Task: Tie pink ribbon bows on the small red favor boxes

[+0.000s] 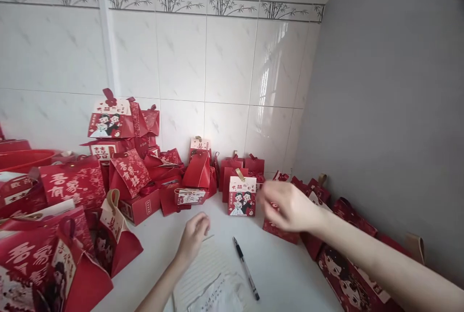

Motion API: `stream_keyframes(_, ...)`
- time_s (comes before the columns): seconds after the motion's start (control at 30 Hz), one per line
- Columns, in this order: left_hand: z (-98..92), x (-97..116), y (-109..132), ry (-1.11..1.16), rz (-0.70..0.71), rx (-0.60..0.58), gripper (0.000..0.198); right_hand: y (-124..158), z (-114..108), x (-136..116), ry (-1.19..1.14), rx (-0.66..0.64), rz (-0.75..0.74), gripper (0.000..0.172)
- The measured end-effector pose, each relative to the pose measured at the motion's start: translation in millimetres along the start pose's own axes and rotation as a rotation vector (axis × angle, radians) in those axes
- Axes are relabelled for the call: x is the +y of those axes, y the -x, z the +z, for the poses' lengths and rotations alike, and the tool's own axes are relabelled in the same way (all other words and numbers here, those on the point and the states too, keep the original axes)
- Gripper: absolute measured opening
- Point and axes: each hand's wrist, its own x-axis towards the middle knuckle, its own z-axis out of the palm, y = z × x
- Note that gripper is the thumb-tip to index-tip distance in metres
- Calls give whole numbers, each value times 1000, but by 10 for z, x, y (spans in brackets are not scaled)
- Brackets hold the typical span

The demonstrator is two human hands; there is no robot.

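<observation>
My left hand (195, 233) is loosely curled over the top edge of a lined notebook (203, 264), with nothing visible in its fingers. Further right and higher, my right hand (284, 205) is closed and slightly blurred; whether its fingers hold anything is hidden. Behind and below it stands a red gift box (281, 235), partly covered by the hand. Just left of that hand, a cream-and-red gift box (241, 197) with a cartoon couple and gold strap stands upright. A black-tipped pen (245, 267) lies on the white table between my forearms, right of the notebook.
Red gift boxes (72, 184) crowd the left side, some stacked against the tiled wall. More boxes (350, 273) line the right side by the grey wall. A red basin (25, 158) is at far left. A crumpled written paper (217, 295) lies over the notebook.
</observation>
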Motion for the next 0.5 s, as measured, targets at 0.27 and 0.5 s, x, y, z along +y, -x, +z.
stream_keyframes(0.27, -207, -436, -66, -265, -47, -25, 28, -323, 478, 1265, -41, -411, 871, 24)
stream_keyframes(0.5, -152, -583, -54, -540, -49, -179, 28, -435, 1067, 1890, 22, -649, 1179, 21)
